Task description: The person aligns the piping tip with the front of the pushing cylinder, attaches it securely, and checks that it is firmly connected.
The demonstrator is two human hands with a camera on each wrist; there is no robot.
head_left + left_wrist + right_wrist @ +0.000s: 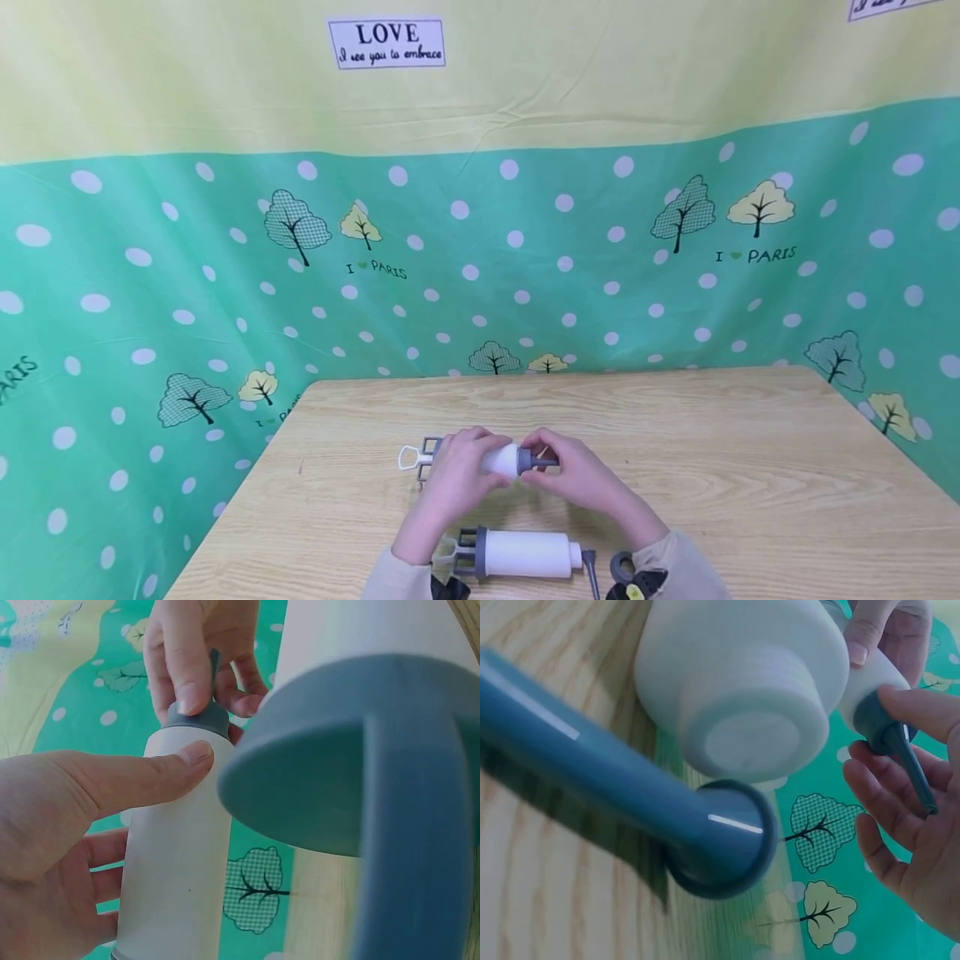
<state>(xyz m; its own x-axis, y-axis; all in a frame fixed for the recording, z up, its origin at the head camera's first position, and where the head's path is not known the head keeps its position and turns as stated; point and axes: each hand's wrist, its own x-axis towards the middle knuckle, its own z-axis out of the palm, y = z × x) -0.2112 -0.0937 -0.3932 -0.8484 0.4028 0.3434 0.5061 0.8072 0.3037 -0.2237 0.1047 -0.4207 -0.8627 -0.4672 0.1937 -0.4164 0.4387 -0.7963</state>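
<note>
My left hand (461, 471) holds the white barrel (501, 461) of a large syringe-like tool over the table. A white pull ring (407, 457) and grey frame (429, 448) stick out at its left end. At the other end my right hand (577, 477) pinches the grey collar (524, 461). In the left wrist view the left thumb lies across the barrel (176, 855), just below the collar (199, 718). The right wrist view shows a thin grey nozzle (911, 772) passing from the collar towards the right palm.
A second white syringe-like tool (527, 553) lies nearer the front, its grey handle frame to the left. A loose angled grey nozzle (590, 571) and a grey ring (622, 567) lie right of it, beside the right wrist. A patterned curtain (517, 267) hangs behind the wooden table (720, 442).
</note>
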